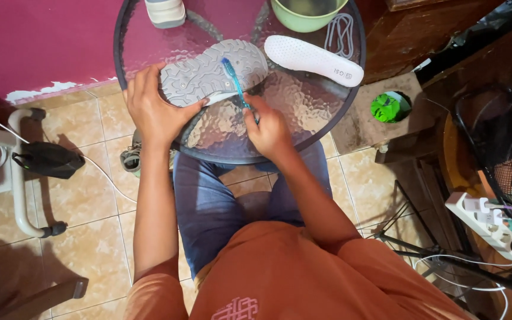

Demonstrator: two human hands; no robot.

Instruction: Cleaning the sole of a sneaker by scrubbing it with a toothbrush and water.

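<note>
My left hand (152,109) clamps the upturned shoe (211,72) by its heel on the glass surface (232,133) so its sole faces me, while my right hand (268,127) grips a blue toothbrush (233,80), bristles against the tread.

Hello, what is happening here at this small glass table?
A seated person holds a grey shoe sole-up on the round glass table. The left hand grips its heel end, and the right hand holds a blue toothbrush with its head against the sole. Beside the shoe lie a white insole, white laces, a green bowl and part of another shoe.
</note>
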